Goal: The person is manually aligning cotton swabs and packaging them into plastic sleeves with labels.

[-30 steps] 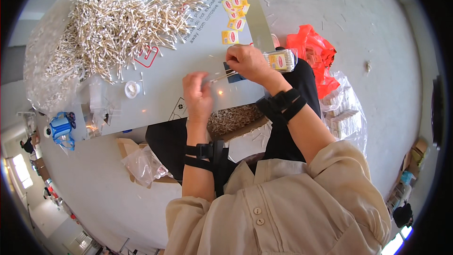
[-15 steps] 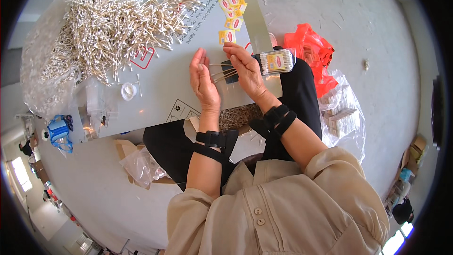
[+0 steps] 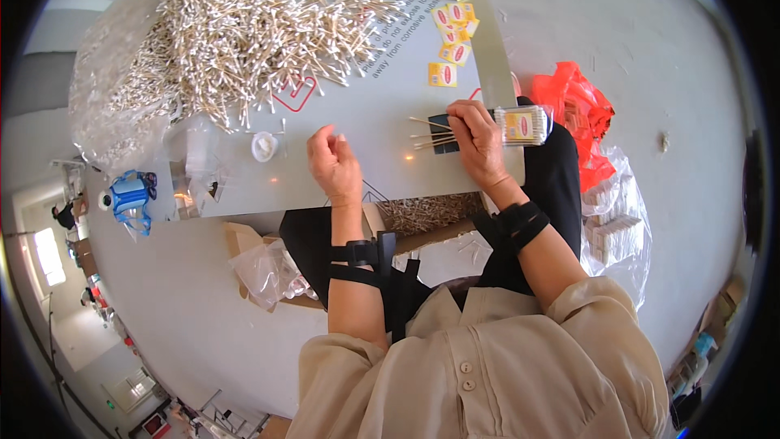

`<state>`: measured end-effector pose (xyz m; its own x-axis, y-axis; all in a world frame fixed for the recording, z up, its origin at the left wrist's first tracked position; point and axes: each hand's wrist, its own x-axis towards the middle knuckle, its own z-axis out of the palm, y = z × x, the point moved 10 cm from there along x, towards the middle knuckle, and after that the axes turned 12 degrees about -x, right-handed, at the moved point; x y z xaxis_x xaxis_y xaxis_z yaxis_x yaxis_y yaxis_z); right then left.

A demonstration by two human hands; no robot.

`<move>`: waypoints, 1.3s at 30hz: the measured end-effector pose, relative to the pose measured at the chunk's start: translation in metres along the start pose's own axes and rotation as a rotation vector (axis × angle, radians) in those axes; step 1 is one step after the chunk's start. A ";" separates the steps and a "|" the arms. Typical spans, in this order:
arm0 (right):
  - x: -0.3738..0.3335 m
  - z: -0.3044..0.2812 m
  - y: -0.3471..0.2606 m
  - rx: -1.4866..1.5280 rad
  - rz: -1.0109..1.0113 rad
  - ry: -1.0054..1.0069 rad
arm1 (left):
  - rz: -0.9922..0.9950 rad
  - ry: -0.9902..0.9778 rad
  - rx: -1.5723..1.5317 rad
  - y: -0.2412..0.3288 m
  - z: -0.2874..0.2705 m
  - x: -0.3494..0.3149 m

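My right hand [image 3: 481, 150] is closed around a few cotton swabs [image 3: 424, 133], whose white tips stick out to its left over a small dark pad [image 3: 444, 140]. Right behind this hand lies a clear pack of cotton swabs [image 3: 524, 126] with a yellow label, at the table's right edge. My left hand [image 3: 335, 171] hovers above the grey table [image 3: 374, 167] with curled fingers and nothing visible in them. Left of it stands a small round white tub [image 3: 264, 146] with a single swab beside it. A large heap of loose swabs [image 3: 244, 32] spills from a clear bag at the far left.
Yellow cards [image 3: 455, 32] lie along the far right of the table. A red plastic bag [image 3: 573, 114] and a clear bag of packs [image 3: 613, 228] sit beyond my right leg. Below the near edge is a box of brown bits [image 3: 431, 215]. A blue object [image 3: 132, 197] hangs at the left corner.
My left hand has moved left, away from my right hand, and its fingers have curled. My right hand stays by the swabs and the pad. The whole view has shifted.
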<state>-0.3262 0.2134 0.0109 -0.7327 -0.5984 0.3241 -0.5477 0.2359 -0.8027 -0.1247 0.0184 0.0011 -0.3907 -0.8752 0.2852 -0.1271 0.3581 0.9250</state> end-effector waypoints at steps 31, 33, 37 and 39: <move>-0.001 0.004 0.001 -0.019 0.057 -0.052 | 0.185 -0.363 0.793 0.011 0.050 0.111; -0.002 0.004 -0.001 -0.010 0.056 -0.050 | 0.346 -0.443 0.812 0.019 0.058 0.118; 0.000 0.004 -0.005 -0.010 0.033 -0.052 | 0.539 -0.498 0.718 0.031 0.076 0.114; 0.000 0.003 -0.003 -0.019 0.025 -0.042 | 0.527 -0.536 0.681 0.033 0.088 0.106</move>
<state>-0.3230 0.2106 0.0120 -0.7287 -0.6239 0.2823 -0.5374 0.2655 -0.8005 -0.2500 -0.0340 0.0394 -0.8834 -0.3508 0.3108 -0.2477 0.9124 0.3257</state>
